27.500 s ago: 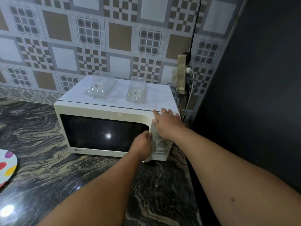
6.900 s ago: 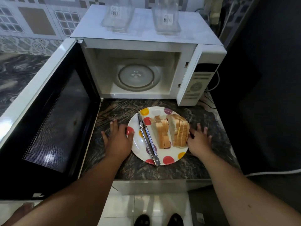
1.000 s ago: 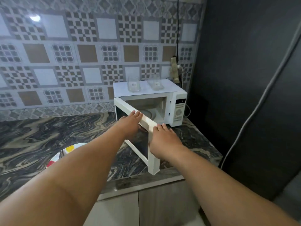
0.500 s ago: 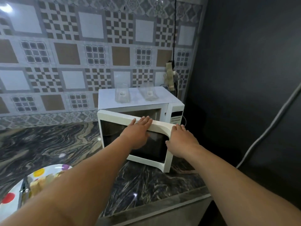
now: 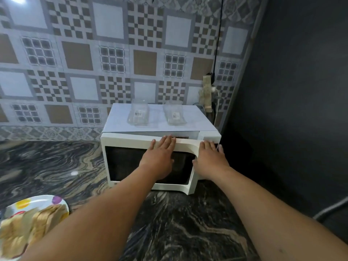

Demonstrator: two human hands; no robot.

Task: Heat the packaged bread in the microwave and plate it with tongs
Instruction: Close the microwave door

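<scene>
1. White plastic makes up the microwave door (image 5: 120, 142), and both hands lie flat against it. The left hand (image 5: 160, 157) has straight fingers (image 5: 166, 141) lying close together, their tips over the door's top edge. The right hand (image 5: 210, 159) is spread a little wider on the door's curved right edge, its fingers straight too; neither hand curls round anything.
2. Just beyond the left fingertips a thin gap shows between door and microwave (image 5: 160, 119), so I judge the door not quite latched.
3. My guess is that the door is light and stiff, swinging on a hinge at its left side, well away from the fingers. A flat push near the right edge, where the right hand lies, should seat it best; the dark glass under the left palm looks smooth and less suited to hard pressing.
4. Sliced bread (image 5: 26, 227) sits on a spotted plate (image 5: 43, 200), far back from the fingers, beside the left forearm at the lower left. It looks soft, light and easily crushed or torn; a gentle grip across a slice's flat faces would suit it. No tongs can be made out here.
5. Two clear plastic containers (image 5: 138, 114) rest on top of the microwave, just past the fingertips, and a hard slam could jostle them.
6. Beyond the right fingers a cord (image 5: 216, 53) hangs down the tiled wall. Nothing blocks the door's short swing.
</scene>
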